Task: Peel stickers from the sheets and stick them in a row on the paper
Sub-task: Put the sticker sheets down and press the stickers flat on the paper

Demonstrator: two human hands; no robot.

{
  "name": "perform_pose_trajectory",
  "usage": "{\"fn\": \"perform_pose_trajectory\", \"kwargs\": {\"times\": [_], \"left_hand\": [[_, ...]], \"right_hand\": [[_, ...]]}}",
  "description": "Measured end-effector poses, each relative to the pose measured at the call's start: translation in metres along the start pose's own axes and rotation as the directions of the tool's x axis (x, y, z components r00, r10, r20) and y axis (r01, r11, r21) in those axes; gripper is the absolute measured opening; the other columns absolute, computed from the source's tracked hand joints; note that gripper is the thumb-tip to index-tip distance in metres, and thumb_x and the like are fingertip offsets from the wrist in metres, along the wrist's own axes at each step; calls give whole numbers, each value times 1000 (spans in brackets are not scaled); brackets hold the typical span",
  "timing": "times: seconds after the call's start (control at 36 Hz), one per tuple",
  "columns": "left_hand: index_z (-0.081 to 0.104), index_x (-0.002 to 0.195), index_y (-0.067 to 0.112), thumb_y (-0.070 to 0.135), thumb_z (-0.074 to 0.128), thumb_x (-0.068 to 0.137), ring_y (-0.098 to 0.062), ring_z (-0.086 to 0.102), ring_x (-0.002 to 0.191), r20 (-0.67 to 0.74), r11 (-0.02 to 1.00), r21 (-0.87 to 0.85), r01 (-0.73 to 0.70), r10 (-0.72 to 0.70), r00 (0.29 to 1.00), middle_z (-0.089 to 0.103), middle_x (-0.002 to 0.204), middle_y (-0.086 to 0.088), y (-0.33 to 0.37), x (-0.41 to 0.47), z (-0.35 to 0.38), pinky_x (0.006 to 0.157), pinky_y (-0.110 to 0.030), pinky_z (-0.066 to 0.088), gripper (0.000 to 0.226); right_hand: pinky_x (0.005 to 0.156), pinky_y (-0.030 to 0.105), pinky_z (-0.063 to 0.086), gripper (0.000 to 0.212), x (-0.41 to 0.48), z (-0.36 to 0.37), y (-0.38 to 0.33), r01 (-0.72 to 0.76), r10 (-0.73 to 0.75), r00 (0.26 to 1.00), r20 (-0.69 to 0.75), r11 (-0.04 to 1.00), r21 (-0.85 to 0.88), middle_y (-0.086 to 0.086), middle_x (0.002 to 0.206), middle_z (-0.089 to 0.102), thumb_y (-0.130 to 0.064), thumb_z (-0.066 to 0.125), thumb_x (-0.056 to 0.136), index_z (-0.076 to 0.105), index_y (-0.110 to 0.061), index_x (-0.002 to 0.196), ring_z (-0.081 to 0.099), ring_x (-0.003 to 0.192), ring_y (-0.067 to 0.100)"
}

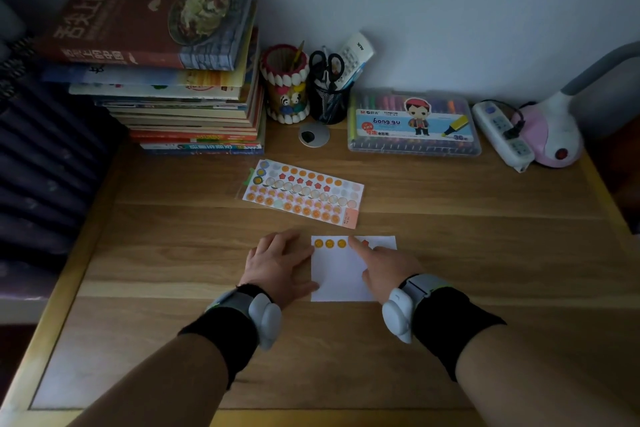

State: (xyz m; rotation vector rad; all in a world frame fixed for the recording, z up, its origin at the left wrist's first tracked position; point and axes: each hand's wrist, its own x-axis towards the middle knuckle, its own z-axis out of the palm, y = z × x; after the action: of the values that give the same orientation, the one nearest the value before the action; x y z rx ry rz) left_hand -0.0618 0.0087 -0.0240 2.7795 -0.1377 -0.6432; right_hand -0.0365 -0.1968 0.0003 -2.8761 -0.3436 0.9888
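We are resting our left hand (pixel 277 262) flat against the left edge of the paper (pixel 337 276), pressing the outstretched forefinger of our right hand (pixel 384 270) onto its sticker row (pixel 329 243).

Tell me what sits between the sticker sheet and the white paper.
Only bare wooden desk separates sticker sheet from paper, per head view.

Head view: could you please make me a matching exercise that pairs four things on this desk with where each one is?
Things:
1. scissors
2. sticker sheet
3. left hand
4. marker box

Places:
A. flat at the left edge of the paper
B. standing in the mesh cup
C. next to the power strip
D. lying on the desk beyond the paper

Pairs: 1-B, 2-D, 3-A, 4-C
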Motion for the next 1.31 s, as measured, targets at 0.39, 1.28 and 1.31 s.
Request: {"fn": "perform_pose_trajectory", "kwargs": {"times": [0.39,1.28,1.31], "left_hand": [[37,137,49,65,59,74,-18,10,139,-11,1000,3,2,-2,1000,18,150,14,1,-1,1,114,-42,16,69],[37,138,48,64,60,75,-19,9,139,-4,1000,-11,-3,3,1000,17,151,12,2,-1,-1,114,-42,14,69],[37,138,48,64,60,75,-19,10,139,-6,1000,-8,-1,1,1000,17,151,12,2,-2,-1,114,-42,14,69]], "right_hand": [[77,32,41,56,-3,5,6,22,-24,999,-32,998,-62,7,127,48,-23,30,94,8,-30,146,55,104,28],[77,31,41,57,-5,14,19,-2,0,998,-64,1000,-29,6,119,51,-24,30,93,8,-33,145,54,102,27],[77,31,40,56,-4,12,18,-1,-2,998,-65,999,-36,6,120,52,-24,30,94,9,-33,145,54,103,27]]}}
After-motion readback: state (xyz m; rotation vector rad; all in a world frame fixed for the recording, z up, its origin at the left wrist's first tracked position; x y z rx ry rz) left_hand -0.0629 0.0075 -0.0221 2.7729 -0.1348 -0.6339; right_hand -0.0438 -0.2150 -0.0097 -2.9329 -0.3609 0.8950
